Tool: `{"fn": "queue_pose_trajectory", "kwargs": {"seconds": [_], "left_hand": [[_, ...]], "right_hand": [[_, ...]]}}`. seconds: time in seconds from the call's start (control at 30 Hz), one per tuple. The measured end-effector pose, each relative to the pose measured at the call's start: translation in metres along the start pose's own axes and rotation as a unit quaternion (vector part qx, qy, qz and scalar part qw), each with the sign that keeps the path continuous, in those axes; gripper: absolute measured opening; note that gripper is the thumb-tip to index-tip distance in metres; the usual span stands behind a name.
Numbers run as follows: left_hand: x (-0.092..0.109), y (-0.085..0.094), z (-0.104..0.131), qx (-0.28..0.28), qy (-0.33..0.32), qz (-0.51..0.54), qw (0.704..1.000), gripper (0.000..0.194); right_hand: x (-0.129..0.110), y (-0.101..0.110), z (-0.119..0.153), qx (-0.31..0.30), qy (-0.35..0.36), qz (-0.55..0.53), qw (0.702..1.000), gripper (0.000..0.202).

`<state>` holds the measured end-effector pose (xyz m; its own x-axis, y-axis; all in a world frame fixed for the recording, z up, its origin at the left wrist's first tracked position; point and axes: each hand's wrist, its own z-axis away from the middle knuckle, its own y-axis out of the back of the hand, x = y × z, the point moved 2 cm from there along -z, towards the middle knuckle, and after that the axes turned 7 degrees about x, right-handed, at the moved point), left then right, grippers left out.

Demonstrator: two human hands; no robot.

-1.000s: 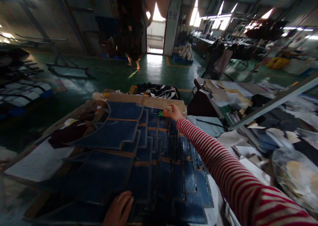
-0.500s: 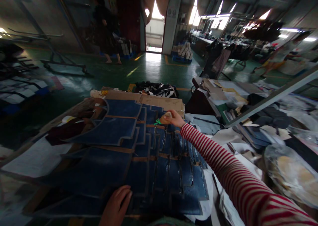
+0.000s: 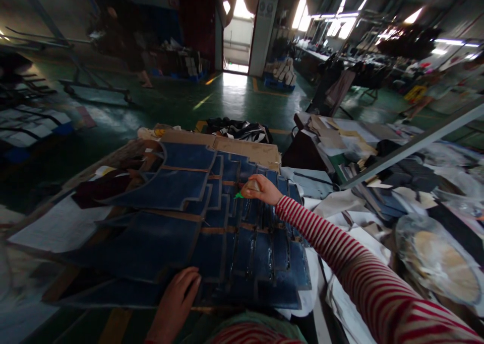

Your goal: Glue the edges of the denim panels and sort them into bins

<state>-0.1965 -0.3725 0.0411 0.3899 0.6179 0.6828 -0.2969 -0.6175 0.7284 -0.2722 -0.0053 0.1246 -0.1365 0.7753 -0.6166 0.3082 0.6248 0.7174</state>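
In the head view my right hand [image 3: 263, 189] is closed round a glue brush [image 3: 252, 185] with a tan handle and a green tip. That tip is held low, at or just above the overlapping dark blue panels [image 3: 153, 248]; contact cannot be made out. Shiny wet strips run along several panel edges on the right. My left hand [image 3: 177, 301] lies on the near edge of the panels, with fingers stretched out and nothing in them.
Cardboard [image 3: 247, 150] borders the panels at the back. A maroon cloth [image 3: 102, 190] and white paper [image 3: 62, 225] lie left. A metal bar [image 3: 416, 142] slants across the right, over piled papers. A plastic-covered round item [image 3: 440, 258] stands nearer. Another person [image 3: 126, 37] is at the back left.
My right hand has lowered the brush toward the panels and turned it. My left hand stays in place on the panels. The person at the back has moved left.
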Motion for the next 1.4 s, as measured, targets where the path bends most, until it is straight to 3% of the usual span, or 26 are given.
{"fn": "queue_pose_trajectory", "kwargs": {"seconds": [0.17,0.37,0.5,0.83,0.97,1.1,1.27,1.4], "left_hand": [[0.002,0.000,0.000,-0.011,0.000,-0.006,1.000,0.029],[0.003,0.000,0.004,-0.019,-0.001,-0.014,1.000,0.028],[0.004,0.000,0.005,-0.023,-0.014,-0.022,0.999,0.028],[0.005,-0.001,0.011,-0.019,-0.024,-0.034,0.999,0.028],[0.006,0.000,0.013,-0.016,-0.029,-0.041,0.999,0.028],[0.007,0.000,0.014,-0.015,-0.036,-0.045,0.998,0.028],[0.009,0.001,0.017,-0.010,-0.041,-0.055,0.998,0.029],[0.009,0.002,0.020,-0.010,-0.042,-0.064,0.997,0.029]], "right_hand": [[0.000,-0.005,0.012,0.052,-0.016,-0.009,0.998,0.042],[-0.002,-0.017,0.036,-0.015,-0.042,-0.062,0.997,0.042],[-0.002,-0.018,0.043,0.006,-0.072,-0.081,0.994,0.041],[-0.006,-0.018,0.057,-0.014,-0.131,-0.148,0.980,0.041],[-0.005,-0.015,0.053,0.036,-0.161,-0.159,0.973,0.042],[0.000,-0.019,0.038,0.096,-0.145,-0.127,0.976,0.044],[0.007,-0.028,0.023,0.108,-0.113,-0.078,0.985,0.046],[0.003,-0.028,0.022,0.090,-0.126,-0.079,0.985,0.045]]}}
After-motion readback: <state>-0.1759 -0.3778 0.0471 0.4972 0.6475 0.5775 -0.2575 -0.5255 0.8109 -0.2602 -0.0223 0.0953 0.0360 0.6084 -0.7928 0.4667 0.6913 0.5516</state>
